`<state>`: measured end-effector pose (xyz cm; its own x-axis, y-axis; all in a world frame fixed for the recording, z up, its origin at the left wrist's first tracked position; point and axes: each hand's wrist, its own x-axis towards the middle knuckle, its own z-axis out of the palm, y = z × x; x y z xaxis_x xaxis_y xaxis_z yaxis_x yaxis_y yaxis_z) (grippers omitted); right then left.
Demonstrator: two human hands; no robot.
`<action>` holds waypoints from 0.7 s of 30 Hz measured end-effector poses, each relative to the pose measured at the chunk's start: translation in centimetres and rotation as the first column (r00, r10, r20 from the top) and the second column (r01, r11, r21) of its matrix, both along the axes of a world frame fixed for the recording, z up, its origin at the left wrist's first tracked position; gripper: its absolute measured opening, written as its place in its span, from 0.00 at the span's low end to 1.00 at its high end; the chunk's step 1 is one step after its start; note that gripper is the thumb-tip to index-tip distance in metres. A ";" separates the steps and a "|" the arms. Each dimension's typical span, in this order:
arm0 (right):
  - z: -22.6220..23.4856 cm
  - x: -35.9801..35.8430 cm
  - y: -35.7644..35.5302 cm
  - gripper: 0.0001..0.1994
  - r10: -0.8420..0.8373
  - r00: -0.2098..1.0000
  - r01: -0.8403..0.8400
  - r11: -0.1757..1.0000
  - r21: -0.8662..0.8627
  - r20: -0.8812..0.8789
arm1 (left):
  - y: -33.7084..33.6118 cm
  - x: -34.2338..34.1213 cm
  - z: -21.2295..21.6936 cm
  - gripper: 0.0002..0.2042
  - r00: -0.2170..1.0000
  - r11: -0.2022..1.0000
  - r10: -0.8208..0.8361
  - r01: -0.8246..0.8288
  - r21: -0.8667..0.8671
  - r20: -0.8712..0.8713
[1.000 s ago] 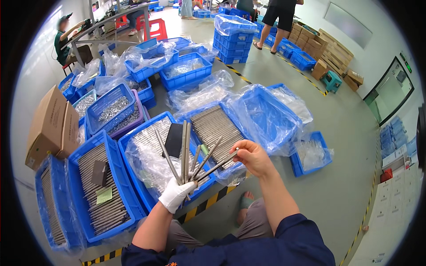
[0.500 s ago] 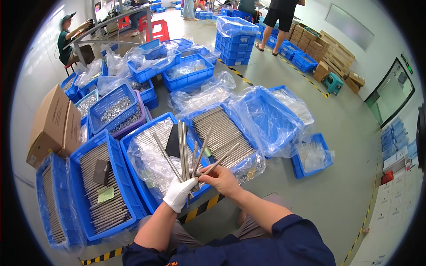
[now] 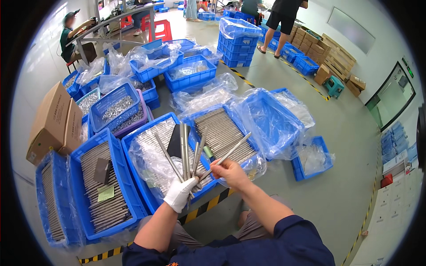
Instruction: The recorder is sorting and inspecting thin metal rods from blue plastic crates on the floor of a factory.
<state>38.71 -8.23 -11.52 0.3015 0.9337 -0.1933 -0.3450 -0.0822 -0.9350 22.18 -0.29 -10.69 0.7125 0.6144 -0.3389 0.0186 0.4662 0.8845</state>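
Observation:
My left hand point(image 3: 179, 193), in a white glove, grips a fan of several long grey metal rods point(image 3: 184, 148) that spread upward over a blue crate. My bare right hand point(image 3: 229, 170) pinches one rod point(image 3: 230, 153) of that fan near its lower end, the rod slanting up to the right. Below the hands lies a blue plastic-lined crate point(image 3: 146, 195) full of the same rods, with a dark flat block point(image 3: 175, 141) lying on them. A second lined crate of rods point(image 3: 222, 131) sits just to the right.
Further rod crates point(image 3: 104, 186) stand at my left, beside a cardboard box point(image 3: 51, 122). An empty lined crate point(image 3: 270, 117) and a small crate point(image 3: 313, 157) are on the right. Crates of small metal parts point(image 3: 116, 106) lie behind. People work in the background. Yellow-black tape point(image 3: 208, 206) marks the floor.
My right hand has drawn in from the right toward the left hand and now grips a rod close to the bundle's base. The left hand stays holding the fan.

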 end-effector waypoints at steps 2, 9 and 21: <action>0.7 0.7 -0.1 0.08 0.103 0.994 -0.105 0.991 -0.080 -0.031 | 0.9 -0.6 -0.8 0.10 0.998 0.999 0.001 0.002 -0.042 0.065; -0.8 -1.1 -0.4 0.10 0.462 0.787 -0.563 0.809 -0.170 -0.408 | 0.5 -0.2 0.6 0.13 0.973 0.965 -0.106 0.150 -0.216 0.205; 0.4 -4.9 -2.2 0.11 0.832 0.517 -0.827 0.546 -0.133 0.203 | 2.2 -1.1 0.1 0.12 0.995 0.999 0.044 -0.044 -0.008 0.084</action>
<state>33.86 -10.42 -11.08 -0.5732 0.7800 -0.2509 0.0968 -0.2396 -0.9660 21.13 1.89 -10.57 0.7111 0.6438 -0.2826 -0.0765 0.4704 0.8791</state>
